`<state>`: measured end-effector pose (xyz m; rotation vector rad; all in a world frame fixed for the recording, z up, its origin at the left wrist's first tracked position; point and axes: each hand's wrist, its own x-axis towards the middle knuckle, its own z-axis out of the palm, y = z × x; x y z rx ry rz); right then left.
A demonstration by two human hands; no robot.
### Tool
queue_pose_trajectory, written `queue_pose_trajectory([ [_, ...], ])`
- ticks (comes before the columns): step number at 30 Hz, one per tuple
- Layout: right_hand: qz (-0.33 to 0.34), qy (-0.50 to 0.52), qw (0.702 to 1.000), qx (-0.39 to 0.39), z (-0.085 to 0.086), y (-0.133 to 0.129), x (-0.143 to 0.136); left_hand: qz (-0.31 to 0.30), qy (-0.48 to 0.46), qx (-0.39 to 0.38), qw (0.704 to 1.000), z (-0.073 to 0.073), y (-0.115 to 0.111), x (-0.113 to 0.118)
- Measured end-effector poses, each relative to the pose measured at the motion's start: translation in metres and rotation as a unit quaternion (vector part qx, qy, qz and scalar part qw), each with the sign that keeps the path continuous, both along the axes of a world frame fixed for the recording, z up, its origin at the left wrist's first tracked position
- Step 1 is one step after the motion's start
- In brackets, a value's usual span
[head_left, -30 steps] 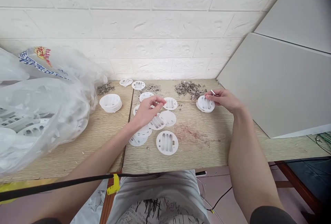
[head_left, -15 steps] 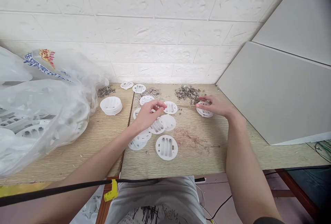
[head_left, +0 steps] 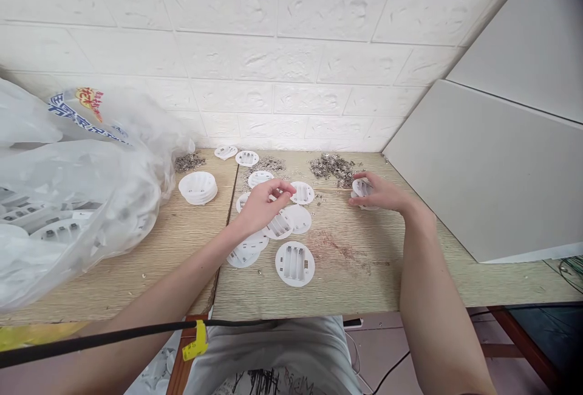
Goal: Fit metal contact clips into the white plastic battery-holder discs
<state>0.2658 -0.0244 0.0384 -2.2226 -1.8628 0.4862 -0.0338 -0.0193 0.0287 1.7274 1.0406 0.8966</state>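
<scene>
My right hand (head_left: 385,193) is at the right side of the table, its thumb and fingers around the edge of a white round battery holder (head_left: 361,187) that appears stacked on another. Part of that stack is hidden behind the hand. Over the middle group, my left hand (head_left: 266,203) is curled, thumb and fingertips close together; anything between them is too small to make out. Just past its fingertips lies a round battery holder (head_left: 303,192). Below the hand, more white discs (head_left: 298,219) overlap, and a single battery holder (head_left: 295,264) lies face up nearer me.
Small metal contact pieces (head_left: 332,167) are heaped near the wall, with another pile (head_left: 268,166) to the left. A neat stack of white discs (head_left: 198,188) stands left of the table seam. A big plastic bag (head_left: 104,182) of holders fills the left. A grey panel (head_left: 492,170) borders the right.
My right hand has shifted slightly to the right and turned over the battery holder, covering more of it. The left hand keeps nearly the same place; the whole view has shifted slightly.
</scene>
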Motion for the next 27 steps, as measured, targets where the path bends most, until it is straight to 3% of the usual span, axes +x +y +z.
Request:
queue_pose_trajectory([
  [3, -0.025, 0.011, 0.999, -0.029, 0.000, 0.001, -0.004, 0.002, -0.005, -0.002, 1.000, 0.001, -0.001, 0.000],
  [7, -0.022, 0.014, 1.000, 0.016, -0.003, 0.004, -0.004, -0.002, 0.000, -0.012, 1.000, 0.000, 0.000, 0.000],
  [12, -0.005, 0.013, 0.999, 0.035, -0.007, 0.004, 0.008, -0.004, -0.009, 0.001, 1.000, -0.001, 0.000, -0.002],
  [19, -0.039, -0.002, 0.999, 0.033, -0.015, 0.002, 0.032, -0.013, -0.014, 0.002, 1.000, -0.003, 0.001, -0.002],
  [27, -0.066, -0.043, 0.997, 0.023, -0.012, 0.000, 0.036, -0.015, -0.011, -0.008, 1.000, -0.005, 0.002, -0.001],
])
